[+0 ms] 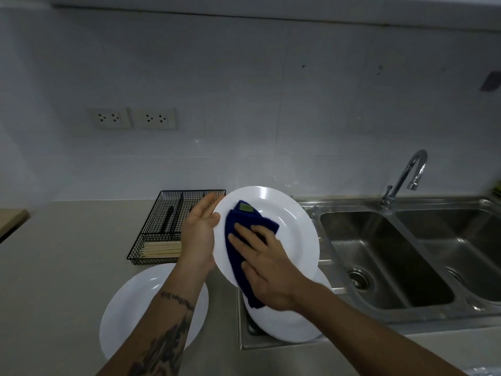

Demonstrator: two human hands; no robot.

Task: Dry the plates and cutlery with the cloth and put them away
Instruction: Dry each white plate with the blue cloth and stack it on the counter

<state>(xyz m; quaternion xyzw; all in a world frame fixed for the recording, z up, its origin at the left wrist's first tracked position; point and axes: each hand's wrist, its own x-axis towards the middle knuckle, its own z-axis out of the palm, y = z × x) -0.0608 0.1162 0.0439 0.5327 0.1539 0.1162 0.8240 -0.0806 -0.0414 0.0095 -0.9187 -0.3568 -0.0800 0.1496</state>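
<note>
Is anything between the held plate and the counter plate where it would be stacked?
Nothing visible. The left hand holds the plate above the counter plate, whose face is bare; only the left forearm crosses over it.

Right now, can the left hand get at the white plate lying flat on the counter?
Probably not yet: the left hand is holding up the white plate being wiped. The counter plate lies uncovered below its forearm.
</note>
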